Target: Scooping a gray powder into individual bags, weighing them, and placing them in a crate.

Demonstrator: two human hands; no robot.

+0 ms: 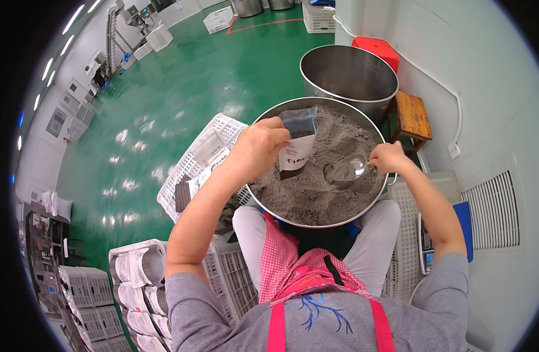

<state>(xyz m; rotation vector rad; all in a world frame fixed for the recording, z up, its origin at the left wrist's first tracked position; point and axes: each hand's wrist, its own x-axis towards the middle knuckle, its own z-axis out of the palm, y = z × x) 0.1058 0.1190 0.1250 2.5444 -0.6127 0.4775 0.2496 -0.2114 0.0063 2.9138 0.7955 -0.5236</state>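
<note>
A large round metal drum (263,206) stands between my knees, filled with grey-brown powder (316,199). My left hand (259,146) pinches the upper edge of a clear pouch with a white label (296,149), held upright over the powder. Some dark powder shows inside the pouch. On the right side of the drum, my right hand (388,157) is closed on the handle of a clear scoop (349,168). The scoop's bowl rests at a hollow in the powder. My hand hides most of the handle.
Behind the drum stands a second metal drum (349,94), with a red stool (378,51) and a wooden stool (413,117) beside it. White crates (187,158) with labelled pouches are at my left. A blue-and-white scale (427,246) is by my right elbow, near the wall.
</note>
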